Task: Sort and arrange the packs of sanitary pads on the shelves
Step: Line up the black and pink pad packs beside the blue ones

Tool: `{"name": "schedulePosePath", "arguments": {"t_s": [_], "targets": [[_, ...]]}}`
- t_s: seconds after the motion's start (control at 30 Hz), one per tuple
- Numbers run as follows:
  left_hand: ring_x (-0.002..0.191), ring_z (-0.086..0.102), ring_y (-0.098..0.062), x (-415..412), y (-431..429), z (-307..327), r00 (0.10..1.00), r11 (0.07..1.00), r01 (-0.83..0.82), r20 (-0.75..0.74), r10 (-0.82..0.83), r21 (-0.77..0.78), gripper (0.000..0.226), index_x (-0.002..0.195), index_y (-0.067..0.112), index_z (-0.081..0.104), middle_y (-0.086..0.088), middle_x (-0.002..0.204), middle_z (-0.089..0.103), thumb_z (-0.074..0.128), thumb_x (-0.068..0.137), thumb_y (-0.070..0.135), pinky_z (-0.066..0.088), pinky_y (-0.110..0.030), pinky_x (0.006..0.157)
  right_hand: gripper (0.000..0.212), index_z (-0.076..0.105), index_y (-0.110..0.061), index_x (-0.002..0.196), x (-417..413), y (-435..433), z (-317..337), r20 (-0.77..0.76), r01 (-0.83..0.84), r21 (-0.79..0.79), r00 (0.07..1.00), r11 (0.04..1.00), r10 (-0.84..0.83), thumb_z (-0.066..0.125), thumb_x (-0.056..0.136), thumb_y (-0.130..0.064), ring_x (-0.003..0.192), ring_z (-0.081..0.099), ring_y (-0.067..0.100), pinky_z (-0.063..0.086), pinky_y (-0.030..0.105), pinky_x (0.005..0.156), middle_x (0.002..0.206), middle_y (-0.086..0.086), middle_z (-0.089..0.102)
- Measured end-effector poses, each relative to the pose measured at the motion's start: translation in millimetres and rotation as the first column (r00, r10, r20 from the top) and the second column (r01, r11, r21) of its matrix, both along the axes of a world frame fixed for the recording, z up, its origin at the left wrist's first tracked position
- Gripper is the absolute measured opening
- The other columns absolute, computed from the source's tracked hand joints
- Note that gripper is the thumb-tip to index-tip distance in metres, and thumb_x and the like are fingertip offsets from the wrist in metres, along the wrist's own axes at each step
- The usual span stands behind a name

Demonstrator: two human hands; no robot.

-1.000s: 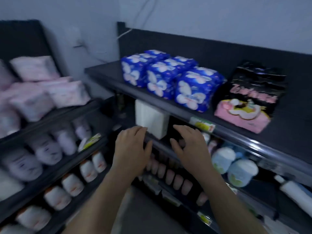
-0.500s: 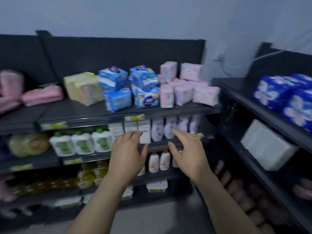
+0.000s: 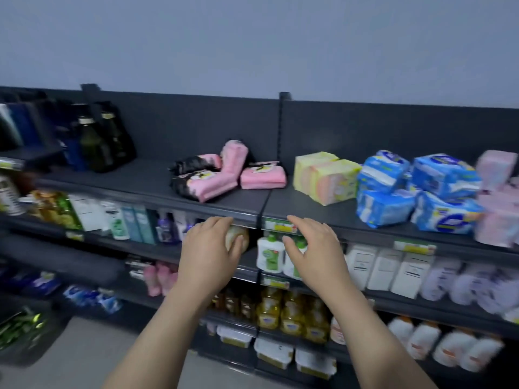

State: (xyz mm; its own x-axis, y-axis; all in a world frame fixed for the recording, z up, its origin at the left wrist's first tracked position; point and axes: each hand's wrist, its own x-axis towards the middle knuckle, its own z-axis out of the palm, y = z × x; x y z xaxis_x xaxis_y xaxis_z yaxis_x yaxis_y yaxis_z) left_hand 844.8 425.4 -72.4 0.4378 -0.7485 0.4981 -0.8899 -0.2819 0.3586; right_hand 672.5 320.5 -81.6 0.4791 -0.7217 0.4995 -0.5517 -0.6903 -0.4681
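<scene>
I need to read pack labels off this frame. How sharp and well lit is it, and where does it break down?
Head view overall: dim, flat light, no glare. Head view centre: the pink packs and yellow packs are fairly sharp, but their print is unreadable. Head view right edge: the pale pink packs smear with motion blur. Head view left edge: the dark bottles are soft and underlit.

The top shelf (image 3: 134,178) held four pink-and-black packs (image 3: 213,186), two yellow packs (image 3: 328,178) and at least four blue packs (image 3: 384,207); the pale pink packs (image 3: 497,223) at the right edge were too blurred to count. Three white cartons (image 3: 386,269) stood below.
</scene>
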Motion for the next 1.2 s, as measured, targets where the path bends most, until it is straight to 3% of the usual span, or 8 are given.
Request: {"name": "schedulePosePath", "arguments": {"t_s": [0.17, 0.3, 0.43, 0.67, 0.83, 1.03, 1.13, 1.2], "targets": [[0.099, 0.062, -0.030, 74, 13, 0, 0.994, 0.995, -0.095, -0.043, 0.096, 0.023, 0.035, 0.121, 0.013, 0.063, -0.004, 0.111, 0.067, 0.061, 0.090, 0.029, 0.048, -0.039, 0.084, 0.039, 0.059, -0.020, 0.129, 71, -9, -3, 0.009, -0.066, 0.021, 0.998, 0.998, 0.066, 0.059, 0.092, -0.032, 0.115, 0.056, 0.022, 0.038, 0.046, 0.107, 0.121, 0.000, 0.064], [0.114, 0.057, -0.026, 118, -2, -5, 0.983, 0.985, -0.164, -0.073, 0.168, 0.056, 0.044, 0.133, 0.015, 0.057, -0.003, 0.127, 0.062, 0.056, 0.094, 0.034, 0.045, -0.038, 0.094, 0.040, 0.058, -0.020, 0.131, 115, -32, -4, -0.009, -0.096, 0.039, 0.995, 0.995, 0.097, 0.059, 0.093, -0.033, 0.115, 0.055, 0.022, 0.038, 0.045, 0.106, 0.123, 0.000, 0.063], [0.117, 0.055, -0.023, 154, -35, -2, 0.967, 0.978, -0.201, -0.148, 0.208, 0.060, 0.045, 0.137, 0.016, 0.052, -0.003, 0.133, 0.057, 0.049, 0.097, 0.036, 0.045, -0.036, 0.093, 0.042, 0.056, -0.020, 0.133, 155, -68, -3, -0.040, -0.126, 0.035, 0.991, 0.991, 0.128, 0.057, 0.094, -0.034, 0.121, 0.053, 0.020, 0.034, 0.040, 0.109, 0.129, -0.001, 0.061], [0.098, 0.059, -0.025, 216, -121, 11, 0.936, 0.958, -0.283, -0.206, 0.285, 0.042, 0.033, 0.118, 0.017, 0.058, -0.002, 0.109, 0.065, 0.045, 0.098, 0.040, 0.047, -0.035, 0.074, 0.038, 0.061, -0.017, 0.128, 219, -158, 7, -0.010, -0.165, 0.013, 0.986, 0.986, 0.165, 0.061, 0.091, -0.028, 0.115, 0.056, 0.025, 0.041, 0.042, 0.103, 0.120, 0.003, 0.066], [0.095, 0.058, -0.030, 257, -180, 12, 0.880, 0.919, -0.384, -0.265, 0.395, 0.095, 0.038, 0.110, 0.015, 0.056, -0.005, 0.105, 0.067, 0.043, 0.097, 0.048, 0.043, -0.034, 0.072, 0.036, 0.064, -0.015, 0.122, 262, -225, 18, 0.025, -0.172, -0.039, 0.985, 0.984, 0.173, 0.061, 0.088, -0.027, 0.105, 0.059, 0.029, 0.044, 0.045, 0.097, 0.111, 0.005, 0.068], [0.098, 0.056, -0.034, 318, -230, 7, 0.777, 0.864, -0.453, -0.379, 0.503, 0.220, 0.060, 0.101, 0.006, 0.054, -0.013, 0.106, 0.063, 0.037, 0.093, 0.062, 0.040, -0.036, 0.073, 0.037, 0.064, -0.015, 0.122, 305, -274, 23, 0.016, -0.171, -0.082, 0.985, 0.982, 0.173, 0.059, 0.088, -0.029, 0.121, 0.052, 0.027, 0.037, 0.043, 0.106, 0.123, 0.004, 0.063], [0.089, 0.054, -0.031, 347, -254, 1, 0.717, 0.859, -0.436, -0.475, 0.511, 0.267, 0.065, 0.097, 0.003, 0.056, -0.013, 0.102, 0.062, 0.035, 0.092, 0.065, 0.039, -0.034, 0.071, 0.035, 0.064, -0.015, 0.122, 321, -292, 24, -0.009, -0.158, -0.097, 0.987, 0.983, 0.158, 0.062, 0.089, -0.026, 0.125, 0.049, 0.027, 0.035, 0.043, 0.109, 0.125, 0.003, 0.062], [0.094, 0.055, -0.031, 364, -269, -5, 0.673, 0.867, -0.398, -0.546, 0.499, 0.301, 0.070, 0.102, 0.001, 0.060, -0.014, 0.109, 0.063, 0.035, 0.092, 0.066, 0.040, -0.034, 0.075, 0.034, 0.064, -0.016, 0.122, 330, -302, 27, -0.015, -0.140, -0.098, 0.990, 0.985, 0.140, 0.062, 0.089, -0.025, 0.124, 0.049, 0.026, 0.035, 0.042, 0.108, 0.125, 0.002, 0.061]]}}
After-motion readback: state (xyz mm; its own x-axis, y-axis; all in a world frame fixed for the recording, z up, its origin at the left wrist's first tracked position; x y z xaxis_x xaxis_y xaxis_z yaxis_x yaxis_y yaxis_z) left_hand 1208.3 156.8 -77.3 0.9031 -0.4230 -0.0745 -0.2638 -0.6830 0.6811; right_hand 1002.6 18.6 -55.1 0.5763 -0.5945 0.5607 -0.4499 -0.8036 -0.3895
